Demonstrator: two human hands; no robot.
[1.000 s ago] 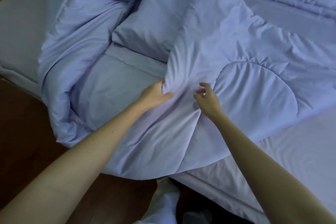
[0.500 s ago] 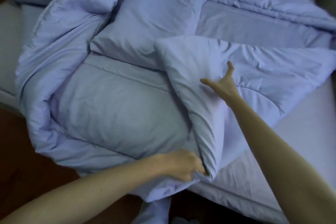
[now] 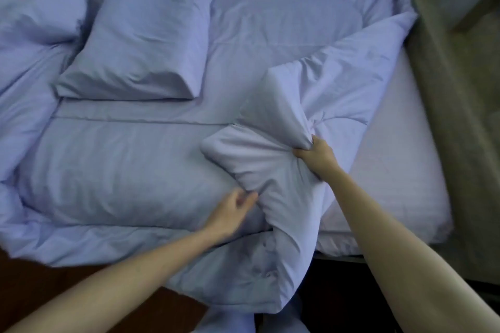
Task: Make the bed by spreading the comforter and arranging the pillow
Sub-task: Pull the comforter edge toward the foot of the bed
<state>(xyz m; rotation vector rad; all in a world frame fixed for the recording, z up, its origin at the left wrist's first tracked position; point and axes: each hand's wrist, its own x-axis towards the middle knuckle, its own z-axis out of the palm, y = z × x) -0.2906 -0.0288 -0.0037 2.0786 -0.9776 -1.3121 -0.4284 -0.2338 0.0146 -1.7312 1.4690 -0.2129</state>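
Observation:
A pale lilac comforter (image 3: 273, 170) lies crumpled over the bed, with a thick fold bunched up at the middle right. My right hand (image 3: 316, 157) is shut on a gathered bunch of that fold and holds it raised off the bed. My left hand (image 3: 232, 213) sits lower, fingers curled against the fold's near edge; blur hides whether it grips fabric. A lilac pillow (image 3: 140, 35) lies flat at the upper left, apart from both hands.
The bare lilac sheet (image 3: 392, 165) of the mattress shows at the right. More rumpled comforter is piled along the left side (image 3: 29, 67) and the far edge. Dark wooden floor (image 3: 40, 286) lies at the lower left. An olive-grey surface (image 3: 454, 116) runs beside the bed's right edge.
My right hand, spread open on the comforter before, has closed on a bunch of it. My left hand has moved up from the comforter's lower edge to the fold. The view has shifted right.

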